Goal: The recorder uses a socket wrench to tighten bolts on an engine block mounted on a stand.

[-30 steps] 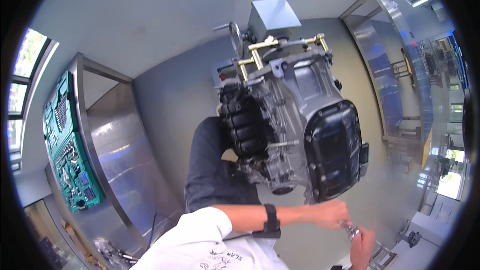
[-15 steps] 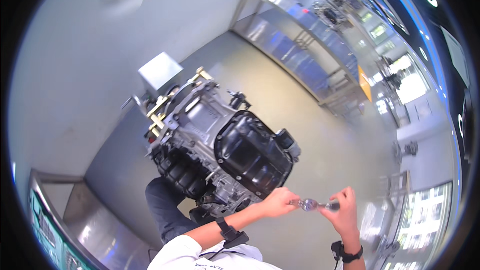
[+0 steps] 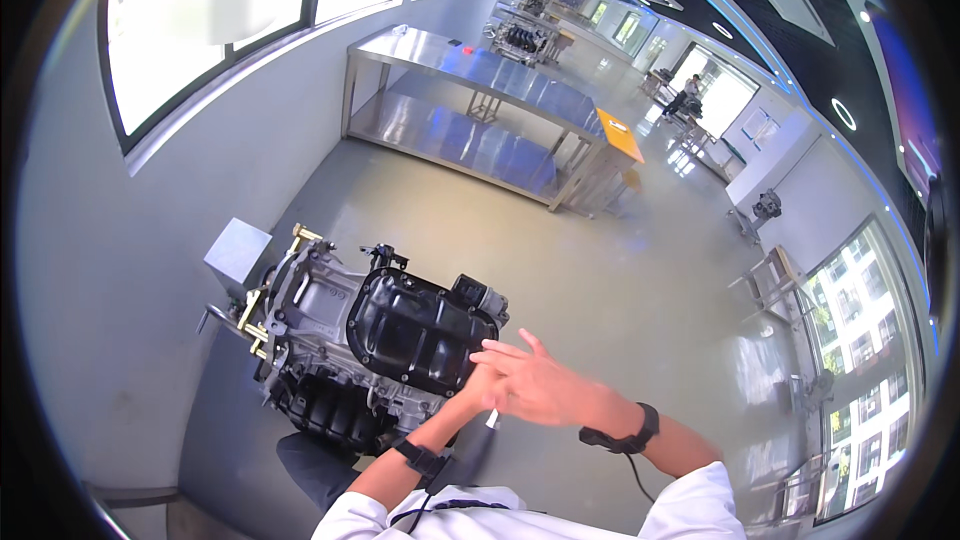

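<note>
My two hands meet at the near right corner of a black oil pan (image 3: 420, 328) on an upturned engine. My left hand (image 3: 482, 390) is closed, mostly covered by the right; the pale metal end (image 3: 492, 419) of what looks like a ratchet wrench pokes out below it. The rest of the tool is hidden. Across it lies my right hand (image 3: 550, 387), fingers stretched toward the left and apart. Whether either hand touches the pan cannot be made out. A black ribbed manifold (image 3: 325, 412) sits on the engine's near side.
Yellow brackets (image 3: 258, 325) and a grey box (image 3: 238, 255) hold the engine's left end, beside the wall. A long steel workbench (image 3: 470, 75) stands beyond, with a yellow board (image 3: 620, 134) at its end. A person (image 3: 688, 92) sits far off. My leg (image 3: 315, 455) is beside the engine.
My view has tilted up, showing more windows and room. My hands, earlier apart with the metal tool between them, have come together; the right now overlaps the left and its fingers are stretched out.
</note>
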The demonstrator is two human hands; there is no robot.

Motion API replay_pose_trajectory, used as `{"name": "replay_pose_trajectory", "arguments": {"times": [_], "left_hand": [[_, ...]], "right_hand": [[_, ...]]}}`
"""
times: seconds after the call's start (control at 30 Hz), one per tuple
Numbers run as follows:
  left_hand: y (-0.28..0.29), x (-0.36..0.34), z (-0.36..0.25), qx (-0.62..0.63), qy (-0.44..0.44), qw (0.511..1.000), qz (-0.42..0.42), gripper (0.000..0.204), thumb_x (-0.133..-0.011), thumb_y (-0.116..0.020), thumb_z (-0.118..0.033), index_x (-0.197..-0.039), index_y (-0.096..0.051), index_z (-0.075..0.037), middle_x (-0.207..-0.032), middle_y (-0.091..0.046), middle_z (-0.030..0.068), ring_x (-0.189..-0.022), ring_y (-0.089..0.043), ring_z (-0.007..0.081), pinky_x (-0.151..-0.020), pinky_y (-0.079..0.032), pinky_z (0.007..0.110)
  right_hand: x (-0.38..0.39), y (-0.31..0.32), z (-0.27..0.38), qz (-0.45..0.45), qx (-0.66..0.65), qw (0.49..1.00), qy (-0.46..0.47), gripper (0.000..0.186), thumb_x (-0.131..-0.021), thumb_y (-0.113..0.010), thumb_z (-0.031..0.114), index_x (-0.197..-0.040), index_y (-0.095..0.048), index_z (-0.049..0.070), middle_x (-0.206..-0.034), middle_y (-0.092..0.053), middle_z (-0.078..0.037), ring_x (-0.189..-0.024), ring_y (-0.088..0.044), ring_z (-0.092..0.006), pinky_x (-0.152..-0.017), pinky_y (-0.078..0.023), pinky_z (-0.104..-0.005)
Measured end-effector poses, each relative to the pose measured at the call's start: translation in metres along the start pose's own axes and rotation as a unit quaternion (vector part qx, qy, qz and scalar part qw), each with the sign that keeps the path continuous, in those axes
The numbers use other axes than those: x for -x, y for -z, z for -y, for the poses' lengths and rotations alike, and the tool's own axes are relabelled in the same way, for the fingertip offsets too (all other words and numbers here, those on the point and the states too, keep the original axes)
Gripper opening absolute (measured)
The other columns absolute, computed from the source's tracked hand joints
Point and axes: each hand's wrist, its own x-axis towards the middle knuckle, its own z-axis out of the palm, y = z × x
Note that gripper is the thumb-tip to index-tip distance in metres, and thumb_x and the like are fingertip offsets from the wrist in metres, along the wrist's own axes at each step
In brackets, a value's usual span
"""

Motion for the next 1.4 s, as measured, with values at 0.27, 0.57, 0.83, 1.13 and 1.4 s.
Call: {"name": "replay_pose_trajectory", "arguments": {"times": [0.27,0.57,0.83,1.13,1.4], "left_hand": [[0.021,0.006,-0.02,0.028,0.16,0.976,0.143,0.012,-0.079,-0.059,-0.007,-0.071,-0.06,0.001,-0.056,-0.058,0.0078,-0.05,-0.052,0.0127,-0.047,-0.039,0.031],[0.014,0.004,-0.022,0.064,0.208,0.975,0.033,0.012,-0.074,-0.058,-0.006,-0.078,-0.068,-0.002,-0.059,-0.061,0.0131,-0.051,-0.059,0.0181,-0.049,-0.043,0.033],[-0.006,0.011,-0.014,-0.109,0.128,0.979,0.116,0.018,-0.078,-0.062,-0.017,-0.071,-0.062,0.0,-0.058,-0.056,0.0189,-0.052,-0.058,0.0323,-0.05,-0.043,0.04],[0.002,-0.001,-0.037,-0.079,0.209,0.968,0.113,0.015,-0.077,-0.062,-0.012,-0.07,-0.061,0.002,-0.053,-0.053,0.0173,-0.046,-0.053,0.0311,-0.048,-0.042,0.037],[0.01,0.002,-0.038,-0.031,0.19,0.975,0.112,0.021,-0.078,-0.065,-0.019,-0.072,-0.064,0.001,-0.052,-0.049,0.0175,-0.043,-0.05,0.0276,-0.046,-0.039,0.035]], "right_hand": [[0.02,0.001,-0.03,-0.052,0.065,0.991,-0.1,0.06,-0.095,-0.036,0.054,-0.107,-0.063,0.002,-0.148,-0.027,-0.018,-0.137,-0.025,-0.0359,-0.109,-0.02,-0.0551],[0.043,0.013,-0.006,0.033,0.069,0.997,-0.006,0.05,-0.095,-0.039,0.053,-0.116,-0.062,0.014,-0.148,-0.025,-0.02,-0.136,-0.024,-0.039,-0.109,-0.025,-0.0488],[0.014,0.01,-0.027,-0.015,-0.069,0.997,-0.034,0.054,-0.094,-0.036,0.057,-0.11,-0.066,0.014,-0.148,-0.026,-0.02,-0.138,-0.024,-0.0366,-0.108,-0.024,-0.0521],[0.056,0.003,-0.045,-0.031,0.076,0.989,-0.126,0.055,-0.092,-0.038,0.059,-0.108,-0.066,0.014,-0.148,-0.027,-0.018,-0.138,-0.023,-0.0361,-0.109,-0.024,-0.0504],[0.045,0.005,-0.025,-0.005,-0.005,0.999,0.053,0.057,-0.093,-0.037,0.058,-0.113,-0.064,0.012,-0.149,-0.024,-0.021,-0.137,-0.021,-0.0402,-0.109,-0.024,-0.0487]]}}
